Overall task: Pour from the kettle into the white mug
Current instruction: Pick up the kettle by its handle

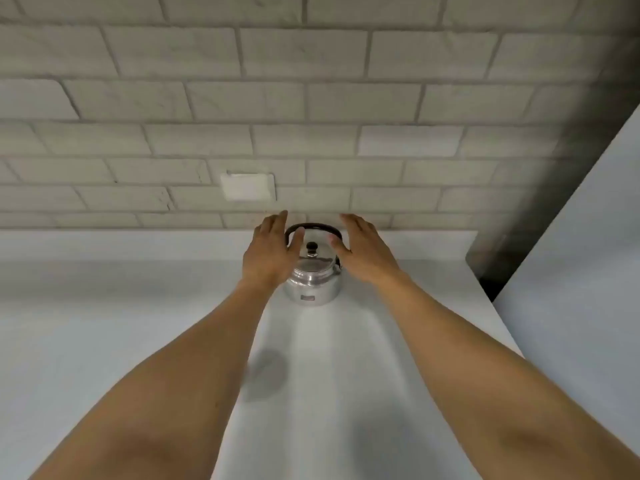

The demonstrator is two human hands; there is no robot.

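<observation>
The kettle (313,277), a small polished metal one with a black arched handle (313,226) and a black lid knob (312,246), stood upright on the white counter (104,323) at its far edge, close to the pale brick-pattern wall (311,98). A white wall plate (248,187) sat on the wall just above and to the left of it.

Both arms were extended toward the kettle. The left hand (268,252) was at the kettle's left side, its fingers extended and held loosely together, the thumb set apart and lying across the handle's left end. The right hand (363,252) was at the right side, fingers likewise straight and loosely together, thumb angled in toward the lid. Neither hand had closed on anything. Whether either palm touched the kettle body could not be determined.

The hands bracketed the kettle from both sides, which in my judgement suited steadying or lifting it by body and handle. The grasp was not yet made.

The white mug was not in view anywhere on the visible counter. A white panel (588,254) bounded the counter on the right.

Assessment: the task stood at its opening step. Pouring could not begin until the kettle was gripped and the mug located.
</observation>
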